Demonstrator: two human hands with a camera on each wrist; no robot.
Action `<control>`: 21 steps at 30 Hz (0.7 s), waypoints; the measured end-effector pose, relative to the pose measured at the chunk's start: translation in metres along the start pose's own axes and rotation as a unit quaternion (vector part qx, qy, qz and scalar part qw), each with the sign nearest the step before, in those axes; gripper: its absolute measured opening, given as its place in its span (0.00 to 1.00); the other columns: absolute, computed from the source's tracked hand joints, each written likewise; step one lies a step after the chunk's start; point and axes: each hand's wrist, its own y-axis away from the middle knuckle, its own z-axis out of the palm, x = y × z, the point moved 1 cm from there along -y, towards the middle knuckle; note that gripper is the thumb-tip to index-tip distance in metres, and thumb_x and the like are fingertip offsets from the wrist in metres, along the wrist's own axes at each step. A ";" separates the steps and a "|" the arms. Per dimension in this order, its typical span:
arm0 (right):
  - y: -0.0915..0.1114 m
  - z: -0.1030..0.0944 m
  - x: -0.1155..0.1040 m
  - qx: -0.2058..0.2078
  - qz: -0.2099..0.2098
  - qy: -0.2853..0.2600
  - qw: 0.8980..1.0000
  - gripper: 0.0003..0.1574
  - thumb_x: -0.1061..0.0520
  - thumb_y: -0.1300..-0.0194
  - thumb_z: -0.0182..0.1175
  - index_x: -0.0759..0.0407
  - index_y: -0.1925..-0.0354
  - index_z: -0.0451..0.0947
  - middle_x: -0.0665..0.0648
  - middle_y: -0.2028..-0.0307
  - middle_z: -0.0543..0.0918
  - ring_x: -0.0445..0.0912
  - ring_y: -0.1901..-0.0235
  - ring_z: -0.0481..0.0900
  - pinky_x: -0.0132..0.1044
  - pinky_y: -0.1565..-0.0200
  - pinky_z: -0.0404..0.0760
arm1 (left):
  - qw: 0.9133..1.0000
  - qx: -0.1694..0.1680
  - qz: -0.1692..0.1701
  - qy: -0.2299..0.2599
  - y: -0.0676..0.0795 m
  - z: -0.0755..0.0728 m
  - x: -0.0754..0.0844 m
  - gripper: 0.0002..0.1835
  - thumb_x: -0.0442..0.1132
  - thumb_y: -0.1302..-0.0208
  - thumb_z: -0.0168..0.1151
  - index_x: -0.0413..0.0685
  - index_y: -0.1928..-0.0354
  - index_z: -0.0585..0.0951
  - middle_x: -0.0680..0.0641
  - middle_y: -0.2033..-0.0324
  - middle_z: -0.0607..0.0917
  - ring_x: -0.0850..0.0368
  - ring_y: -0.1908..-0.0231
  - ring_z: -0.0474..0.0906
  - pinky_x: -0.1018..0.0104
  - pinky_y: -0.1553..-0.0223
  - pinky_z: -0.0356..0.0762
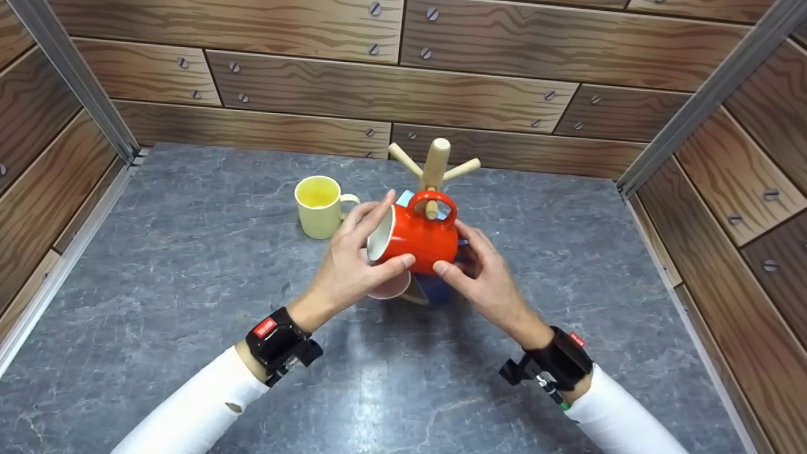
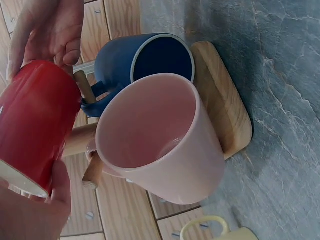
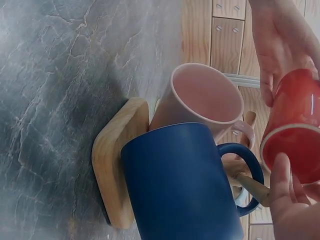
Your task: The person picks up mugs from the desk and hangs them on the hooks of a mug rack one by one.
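Both hands hold a red mug (image 1: pixel 423 243) on its side, its white inside facing left and its handle up. My left hand (image 1: pixel 347 261) grips it at the mouth end, thumb on the near side. At the base end my right hand (image 1: pixel 498 284) holds it, thumb low on the near side. In the head view the handle loop surrounds the tip of a front peg of the wooden mug tree (image 1: pixel 436 161). Below hang a pink mug (image 2: pixel 185 172) and a dark blue mug (image 3: pixel 180 180), whose handle is looped over a peg.
A pale yellow mug (image 1: pixel 318 219) stands upright left of the tree, close to my left fingers. Light blue (image 1: pixel 405 198) shows behind the red mug. The tree's wooden base (image 3: pixel 112 165) rests on the grey marbled tabletop (image 1: pixel 208 252). Wood-patterned walls (image 1: pixel 315 75) enclose the back and sides.
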 end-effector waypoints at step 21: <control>-0.013 -0.035 -0.011 0.101 -0.061 0.006 0.993 0.24 0.65 0.25 0.56 0.72 0.35 0.72 0.69 0.46 0.77 0.49 0.47 0.78 0.33 0.44 0.77 | 0.994 0.068 0.079 0.015 -0.007 -0.010 0.011 0.39 0.48 0.41 0.66 0.44 0.28 0.71 0.42 0.26 0.63 0.47 0.26 0.61 0.41 0.30 0.63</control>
